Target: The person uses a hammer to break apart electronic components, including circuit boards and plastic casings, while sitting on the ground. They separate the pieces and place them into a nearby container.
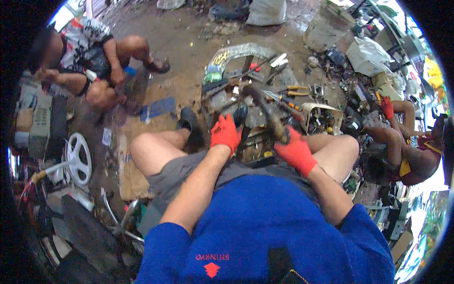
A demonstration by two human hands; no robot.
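My right hand (295,151), in a red glove, is wrapped round the wooden handle of a hammer (269,112). The hammer slants up and to the left, and its dark head is somewhat blurred. My left hand (224,132), also gloved in red, is closed against a small black rounded piece (240,115), which sits between my knees below the hammer head. What kind of piece this is does not show. Beneath it is a cluttered low work surface (255,135) with bits of scrap on it.
Pliers (297,88), screwdrivers (289,103) and a cream plastic frame (324,113) lie ahead of me. One person (90,61) squats at the left, another (402,142) sits at the right wearing a red glove. A white steering-wheel-shaped part (79,158) stands at the left.
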